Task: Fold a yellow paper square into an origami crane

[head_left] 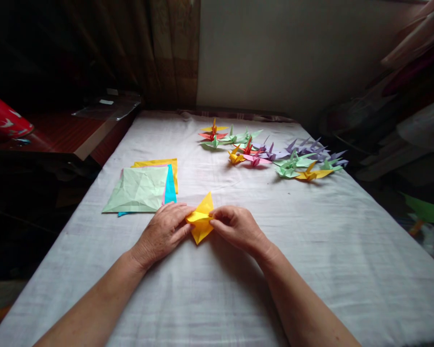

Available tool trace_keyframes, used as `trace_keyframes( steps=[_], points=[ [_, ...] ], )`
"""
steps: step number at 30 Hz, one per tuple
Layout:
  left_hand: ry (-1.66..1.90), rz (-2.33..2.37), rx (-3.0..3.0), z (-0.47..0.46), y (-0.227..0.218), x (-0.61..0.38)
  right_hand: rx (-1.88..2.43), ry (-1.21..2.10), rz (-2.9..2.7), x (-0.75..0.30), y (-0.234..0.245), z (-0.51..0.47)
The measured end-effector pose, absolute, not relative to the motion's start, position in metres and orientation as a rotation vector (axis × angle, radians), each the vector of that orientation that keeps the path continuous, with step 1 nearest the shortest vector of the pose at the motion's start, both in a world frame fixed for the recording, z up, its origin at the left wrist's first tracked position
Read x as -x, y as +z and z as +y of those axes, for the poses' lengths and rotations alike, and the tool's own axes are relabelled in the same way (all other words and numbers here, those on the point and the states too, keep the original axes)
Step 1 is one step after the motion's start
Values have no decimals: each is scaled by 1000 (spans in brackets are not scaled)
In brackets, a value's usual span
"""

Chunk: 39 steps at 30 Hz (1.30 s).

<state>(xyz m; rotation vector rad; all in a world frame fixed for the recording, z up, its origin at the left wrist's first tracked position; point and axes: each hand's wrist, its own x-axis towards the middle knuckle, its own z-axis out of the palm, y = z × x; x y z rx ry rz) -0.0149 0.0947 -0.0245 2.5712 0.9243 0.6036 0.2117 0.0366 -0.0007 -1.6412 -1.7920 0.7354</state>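
Observation:
A folded yellow origami paper (201, 219) is held between both hands just above the cloth-covered table (311, 265). My left hand (168, 224) has its fingers and thumb closed on the paper's left side. On the other side, my right hand (238, 226) pinches the right edge between thumb and forefinger. One point of the paper sticks up and away, another points down towards me. Beyond my left hand lies a stack of square paper sheets (139, 188), pale green on top, with blue, pink and yellow edges showing beneath.
Several folded paper cranes (292, 164) in purple, green, red, pink and yellow sit at the back right. A brown wooden table (68, 132) adjoins on the left, bearing a clear plastic bag (110, 106) and a red cylinder (5, 118). A wall (260, 58) stands behind.

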Motion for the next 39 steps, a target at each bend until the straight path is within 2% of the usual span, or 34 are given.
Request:
trace_keyframes(
  steps=[4,12,22,27,33,39],
  points=[
    [723,960,-2545,94,-22,8,1665,760,-1721,-210,-1,38],
    [819,1058,-2464,93,-21,7,1813,453,-1621,-201,-20,41],
    [816,1185,-2446,90,-20,5,1780,569,-1799,-198,-7,39],
    [689,1204,-2400,90,-16,3,1875,563,-1760,-198,-10,41],
    [456,1127,-2378,98,10,-8,1799,695,-1756,-201,-15,48],
    [213,1342,-2329,110,21,-29,1870,681,-1681,-206,-4,49]
  ],
)
